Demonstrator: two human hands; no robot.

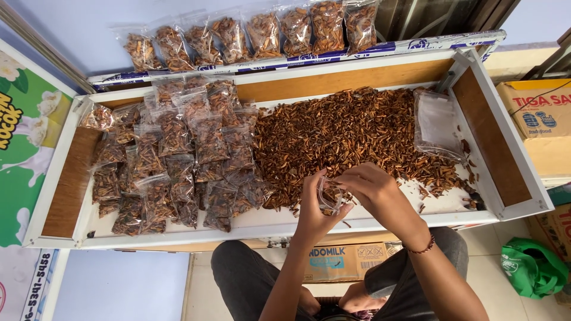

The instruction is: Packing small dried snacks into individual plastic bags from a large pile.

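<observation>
My left hand (314, 209) holds a small clear plastic bag (329, 196) upright above the front edge of a white-framed tray table (380, 223). The bag has some brown snack pieces in it. My right hand (372, 185) is at the bag's mouth, its fingers pinched over the opening. Behind the hands a wide heap of loose brown snack pieces (345, 134) covers the middle of the tray.
Many filled clear bags (178, 154) are piled on the tray's left half, and a row of filled bags (256, 35) lines the ledge at the back. A stack of empty clear bags (437, 125) lies at the right. Cardboard boxes (538, 119) and a green bag (532, 267) stand to the right.
</observation>
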